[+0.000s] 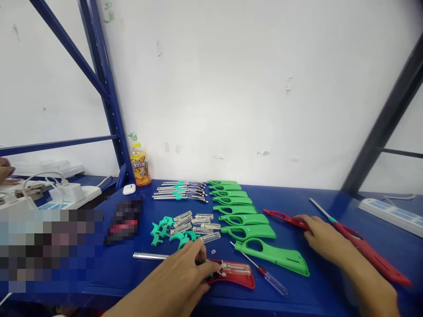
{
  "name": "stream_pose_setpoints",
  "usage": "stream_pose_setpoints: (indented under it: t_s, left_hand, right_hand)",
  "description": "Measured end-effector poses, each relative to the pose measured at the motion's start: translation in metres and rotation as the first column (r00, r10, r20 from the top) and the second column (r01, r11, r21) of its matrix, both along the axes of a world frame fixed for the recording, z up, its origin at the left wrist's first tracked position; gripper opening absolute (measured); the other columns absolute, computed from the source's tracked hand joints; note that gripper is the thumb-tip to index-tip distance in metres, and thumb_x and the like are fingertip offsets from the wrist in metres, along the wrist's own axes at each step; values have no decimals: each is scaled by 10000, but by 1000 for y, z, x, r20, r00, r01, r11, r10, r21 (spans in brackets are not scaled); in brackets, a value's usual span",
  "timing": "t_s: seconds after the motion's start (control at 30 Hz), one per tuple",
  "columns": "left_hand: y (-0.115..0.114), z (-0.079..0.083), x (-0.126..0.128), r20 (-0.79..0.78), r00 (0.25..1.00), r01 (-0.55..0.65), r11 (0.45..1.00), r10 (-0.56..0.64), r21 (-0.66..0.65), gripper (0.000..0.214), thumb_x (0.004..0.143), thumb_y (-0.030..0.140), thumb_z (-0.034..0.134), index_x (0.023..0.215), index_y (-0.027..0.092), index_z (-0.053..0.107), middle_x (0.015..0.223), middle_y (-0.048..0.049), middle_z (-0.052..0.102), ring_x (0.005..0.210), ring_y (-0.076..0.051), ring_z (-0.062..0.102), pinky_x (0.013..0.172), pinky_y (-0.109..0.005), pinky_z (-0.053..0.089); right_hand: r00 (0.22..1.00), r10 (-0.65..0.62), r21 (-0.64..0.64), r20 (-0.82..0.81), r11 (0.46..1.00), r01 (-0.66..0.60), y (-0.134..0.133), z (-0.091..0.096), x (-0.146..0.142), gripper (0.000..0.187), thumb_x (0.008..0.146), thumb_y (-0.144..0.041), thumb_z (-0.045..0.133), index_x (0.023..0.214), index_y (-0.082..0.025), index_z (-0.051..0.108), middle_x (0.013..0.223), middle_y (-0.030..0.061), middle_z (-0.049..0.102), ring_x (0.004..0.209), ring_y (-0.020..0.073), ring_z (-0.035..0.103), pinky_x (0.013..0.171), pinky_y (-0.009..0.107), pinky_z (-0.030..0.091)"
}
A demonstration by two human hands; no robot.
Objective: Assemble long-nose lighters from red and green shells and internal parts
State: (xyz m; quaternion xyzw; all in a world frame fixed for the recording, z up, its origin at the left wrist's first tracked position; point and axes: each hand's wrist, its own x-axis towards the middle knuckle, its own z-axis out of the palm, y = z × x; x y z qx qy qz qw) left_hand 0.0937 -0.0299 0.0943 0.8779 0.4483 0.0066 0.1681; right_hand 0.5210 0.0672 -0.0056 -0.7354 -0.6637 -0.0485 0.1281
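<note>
At a blue bench against a white wall, a person works with both hands. The left hand bends over a red shell at the near edge, thumb and fingers drawn in; what they pinch underneath, I cannot tell. That shell carries a clear tank, and a metal tube juts out left of the hand. Off to the right, the right hand closes fingers and thumb on the end of a red cover. Between the hands lie a screwdriver and a row of green shells; just beyond the right hand rests a red lighter.
</note>
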Motion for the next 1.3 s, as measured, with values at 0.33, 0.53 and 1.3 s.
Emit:
stream_pose_setpoints:
  t_s: [0.33, 0.53, 1.3]
  left_hand:
    - [2, -18, -19, 204, 973, 68, 977, -109, 201, 362, 1014, 124, 572, 1290, 320, 701, 1330, -67, 625, 1085, -222, 686, 947, -295, 570]
    - [16, -26, -34, 241, 969, -8, 962, -61, 273, 296, 1086, 191, 442, 1094, 302, 716, 1171, -43, 646, 885, -187, 682, 796, -284, 552]
    - [31, -19, -39, 283, 958, -29, 956, -57, 293, 251, 1028, 104, 627, 1187, 286, 696, 1151, -3, 744, 1050, -213, 732, 881, -305, 566]
  right_hand:
    - [992, -123, -37, -36, 992, 122, -14, 16, 9, 271, 985, -306, 433, 941, -237, 691, 955, 168, 796, 933, 390, 779, 787, 464, 548]
    - [971, -163, 66, -175, 982, 177, -54, 60, -17, 400, 1019, -535, 339, 1113, -278, 630, 876, 140, 787, 777, 399, 773, 688, 456, 529]
    - [726, 432, -299, -535, 707, -640, -93, 113, -166, 369, 1047, -567, 575, 1400, -489, 647, 1292, -19, 743, 1169, 275, 670, 1046, 430, 492]
